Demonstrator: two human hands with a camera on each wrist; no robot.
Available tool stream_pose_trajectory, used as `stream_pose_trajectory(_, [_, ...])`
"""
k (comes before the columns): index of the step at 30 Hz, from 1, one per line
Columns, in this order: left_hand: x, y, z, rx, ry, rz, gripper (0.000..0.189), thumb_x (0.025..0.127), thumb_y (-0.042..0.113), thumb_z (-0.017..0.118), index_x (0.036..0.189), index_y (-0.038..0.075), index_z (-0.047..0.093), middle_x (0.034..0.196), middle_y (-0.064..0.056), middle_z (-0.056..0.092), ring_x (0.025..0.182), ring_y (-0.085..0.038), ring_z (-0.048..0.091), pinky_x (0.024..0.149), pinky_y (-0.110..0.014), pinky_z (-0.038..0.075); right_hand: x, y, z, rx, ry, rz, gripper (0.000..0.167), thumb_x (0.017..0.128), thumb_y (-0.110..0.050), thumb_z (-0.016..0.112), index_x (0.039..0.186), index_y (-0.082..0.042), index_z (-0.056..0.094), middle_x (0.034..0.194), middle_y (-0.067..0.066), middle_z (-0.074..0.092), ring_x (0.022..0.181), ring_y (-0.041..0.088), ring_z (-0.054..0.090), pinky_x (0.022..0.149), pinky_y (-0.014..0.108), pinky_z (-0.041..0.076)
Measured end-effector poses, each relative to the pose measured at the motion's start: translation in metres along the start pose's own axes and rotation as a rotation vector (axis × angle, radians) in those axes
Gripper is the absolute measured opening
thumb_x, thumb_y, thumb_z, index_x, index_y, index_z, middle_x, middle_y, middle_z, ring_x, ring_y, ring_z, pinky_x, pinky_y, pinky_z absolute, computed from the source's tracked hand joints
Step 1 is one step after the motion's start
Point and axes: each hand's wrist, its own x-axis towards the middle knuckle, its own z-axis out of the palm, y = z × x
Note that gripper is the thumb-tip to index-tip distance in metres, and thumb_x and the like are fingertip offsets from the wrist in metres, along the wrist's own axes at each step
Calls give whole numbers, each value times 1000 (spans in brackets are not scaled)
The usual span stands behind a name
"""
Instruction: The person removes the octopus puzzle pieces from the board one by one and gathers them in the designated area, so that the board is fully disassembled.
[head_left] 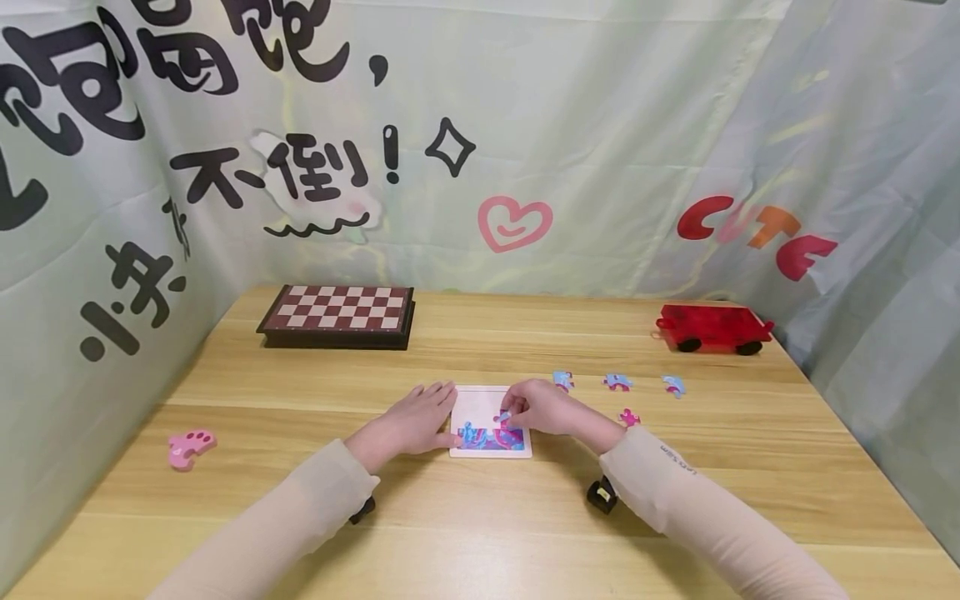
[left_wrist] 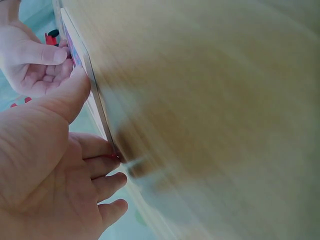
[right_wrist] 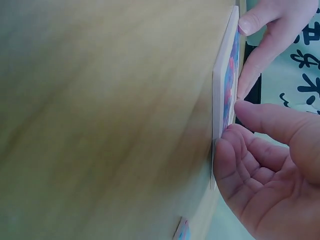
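Observation:
A small white puzzle board (head_left: 491,455) lies flat on the table, with joined blue, pink and purple pieces (head_left: 480,438) filling its lower part. My left hand (head_left: 423,419) rests at the board's left side, fingers extended and thumb at its lower left edge. Over the right half of the board, my right hand (head_left: 543,407) pinches a blue and pink puzzle piece (head_left: 503,418) between thumb and fingers. That piece is partly hidden by the fingers. In the right wrist view the board (right_wrist: 218,75) is seen edge-on, with the right fingertips against its near side.
Several loose puzzle pieces (head_left: 618,382) lie to the right of the board. A checkered board box (head_left: 337,310) stands at the back left, a red toy wagon (head_left: 716,327) at the back right. A pink paw-shaped object (head_left: 191,448) lies at the left.

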Motion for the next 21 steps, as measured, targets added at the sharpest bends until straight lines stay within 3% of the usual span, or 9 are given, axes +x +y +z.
stream_pose_trajectory(4, [0,0,0,0,-4,-6,77,90,47,51,142,-4,28,149,-16,20,136,-31,18,109,-45,13,1,0,0,-8,4,3,10,79,-4,71,85,-6,64,69,-4,54,62,10,46,56,23,39])
stream_pose_trajectory(12, [-1,1,-1,0,-2,-7,77,90,47,52,141,-4,28,149,-17,20,136,-31,18,109,-45,12,-2,0,-1,14,35,-28,13,81,-1,68,87,-10,61,83,-1,56,76,16,51,69,29,46])
stream_pose_trajectory(21, [-1,0,0,1,2,1,77,89,48,51,141,-4,28,149,-17,20,135,-31,18,109,-45,12,-7,2,-4,89,32,7,7,83,2,62,85,-5,61,74,-1,54,67,13,48,60,26,44])
